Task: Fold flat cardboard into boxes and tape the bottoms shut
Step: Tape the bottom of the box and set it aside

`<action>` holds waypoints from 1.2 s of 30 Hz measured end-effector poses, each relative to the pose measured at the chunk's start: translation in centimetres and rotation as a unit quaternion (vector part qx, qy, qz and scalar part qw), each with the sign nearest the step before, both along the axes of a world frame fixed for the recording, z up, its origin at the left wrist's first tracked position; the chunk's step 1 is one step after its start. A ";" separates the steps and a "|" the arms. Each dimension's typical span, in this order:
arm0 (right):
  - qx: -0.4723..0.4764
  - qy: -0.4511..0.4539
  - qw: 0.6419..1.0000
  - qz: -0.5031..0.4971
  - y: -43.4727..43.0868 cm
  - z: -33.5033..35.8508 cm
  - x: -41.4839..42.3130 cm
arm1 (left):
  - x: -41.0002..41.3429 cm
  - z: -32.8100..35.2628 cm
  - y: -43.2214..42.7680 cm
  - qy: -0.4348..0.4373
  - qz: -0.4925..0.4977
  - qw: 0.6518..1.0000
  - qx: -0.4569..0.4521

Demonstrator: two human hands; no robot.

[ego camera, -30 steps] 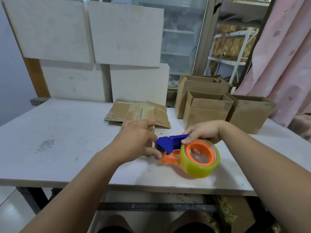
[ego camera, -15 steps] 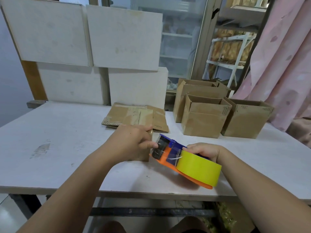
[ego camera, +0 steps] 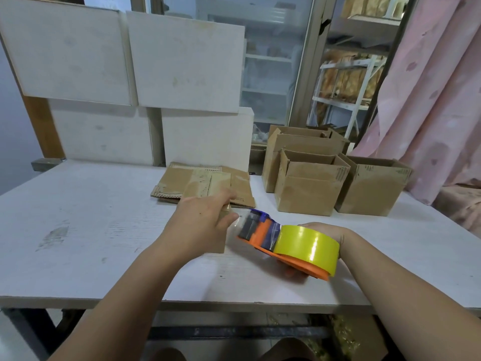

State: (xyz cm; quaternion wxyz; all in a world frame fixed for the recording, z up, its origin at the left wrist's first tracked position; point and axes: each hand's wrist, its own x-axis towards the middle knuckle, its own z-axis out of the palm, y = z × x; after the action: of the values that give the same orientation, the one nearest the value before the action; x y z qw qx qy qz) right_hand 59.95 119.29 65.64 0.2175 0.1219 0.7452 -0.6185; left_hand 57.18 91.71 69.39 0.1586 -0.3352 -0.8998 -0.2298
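**q:** ok you're standing right there, where's the box they're working on?

**a:** The small box [ego camera: 221,244] sits on the white table [ego camera: 91,217], near the front edge and roughly centre. It's mostly buried under the left hand [ego camera: 200,225]. The fingers curl over the top and the thumb [ego camera: 230,219] lies on the side facing the tape, so that hand is gripping it and pinning it down.

**q:** and the other hand?

**a:** The right hand [ego camera: 322,230] is wrapped round the orange-and-blue tape dispenser [ego camera: 260,234], just right of the box and mostly hidden behind the yellow tape roll [ego camera: 307,246]. The key bit is that the dispenser's long axis runs from near-right to far-left, blade end aimed straight at the box. The box lies left of the dispenser, with the left hand on it and the right hand a short way off. I think a clear strip already bridges the nose and the box, but it's see-through and hard to call. Which way the seam runs, I can't tell, since the hand covers it. My guess is the next move is a pull along that line.

**q:** any logos or labels?

**a:** None I can read on the tape or dispenser. The flat cardboard [ego camera: 182,183] stacked behind has a faint line of print near one corner, too small to read. The finished boxes [ego camera: 307,194] stand open-topped at the right rear, with white boards [ego camera: 182,61] behind and a pink curtain [ego camera: 437,100] at the far right.
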 end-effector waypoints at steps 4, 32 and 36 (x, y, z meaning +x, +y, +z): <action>-0.012 -0.018 1.000 0.012 -0.3 1.0 0.9 | 0.3 0.4 -0.1 0.002 -0.006 0.999 -0.032; 0.392 0.147 0.898 -0.136 -1.6 0.3 -4.5 | -0.7 -1.3 0.4 0.127 0.029 0.979 -0.154; 0.498 0.292 0.792 -0.197 -2.8 0.8 -4.1 | 0.1 -1.6 1.1 0.143 0.068 0.967 -0.198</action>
State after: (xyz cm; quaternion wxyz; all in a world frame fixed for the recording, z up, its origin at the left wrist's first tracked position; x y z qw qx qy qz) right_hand 55.86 116.49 66.43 -0.2281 0.1711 0.9379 -0.1975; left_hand 57.32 92.77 67.81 0.2311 -0.3277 -0.9160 0.0144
